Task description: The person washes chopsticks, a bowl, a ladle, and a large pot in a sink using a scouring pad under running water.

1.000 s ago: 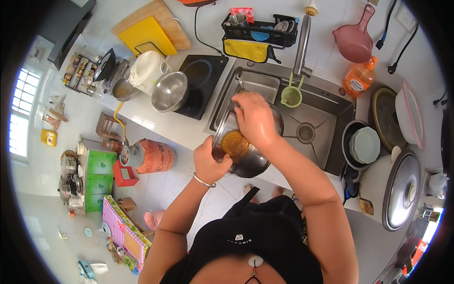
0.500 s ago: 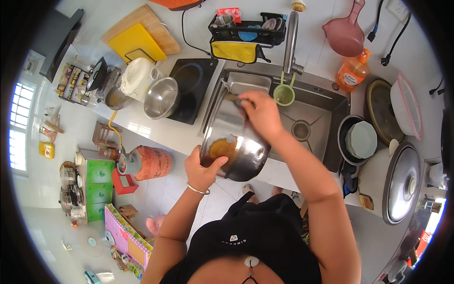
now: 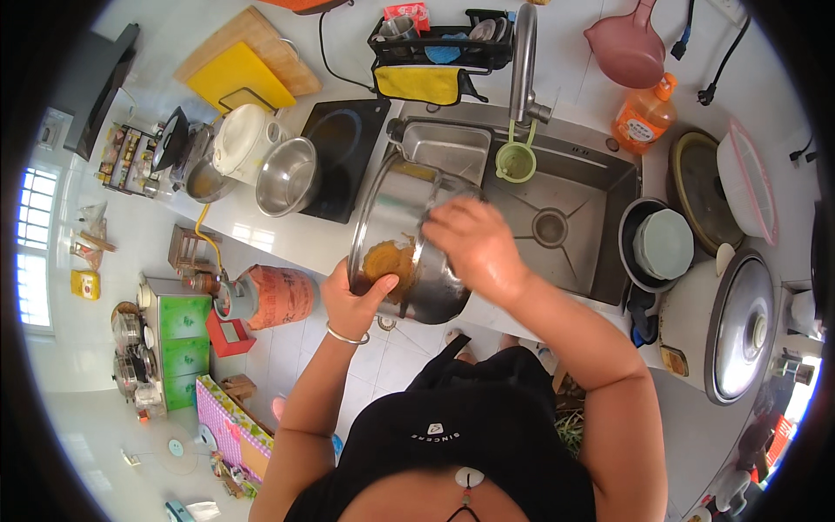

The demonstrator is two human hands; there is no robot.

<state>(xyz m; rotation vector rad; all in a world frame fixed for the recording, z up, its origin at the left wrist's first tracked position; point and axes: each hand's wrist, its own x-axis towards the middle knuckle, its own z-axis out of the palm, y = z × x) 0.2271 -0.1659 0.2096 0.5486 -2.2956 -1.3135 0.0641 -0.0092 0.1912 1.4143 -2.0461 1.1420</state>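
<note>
Holding a big steel pot (image 3: 404, 239) tipped on its side over the front edge of the bench (image 3: 287, 239), right at the near-left corner of the sink (image 3: 565, 217). My left hand (image 3: 357, 300) is gripping the pot's rim at about 7 o'clock, thumb hooked inside, fingers wrapped under. My right hand (image 3: 474, 248) is sitting at the pot's 3 o'clock side, curled down into the opening; I can't tell what it's pinching, if anything, since the fingers are hidden from here. There's an orange-brown smear (image 3: 387, 261) clinging to the inside wall, just beside my left thumb.

Around it: a small green strainer cup (image 3: 516, 161) is hanging off the tap (image 3: 524, 61) at roughly 1 o'clock from the pot, an empty steel bowl (image 3: 287, 177) is sitting at 10 o'clock beside the black induction hob (image 3: 348, 139), and an orange dish soap bottle (image 3: 644, 122) is standing well apart past the sink at 2 o'clock. A rice cooker (image 3: 726, 326) is parked way over at 4 o'clock.
</note>
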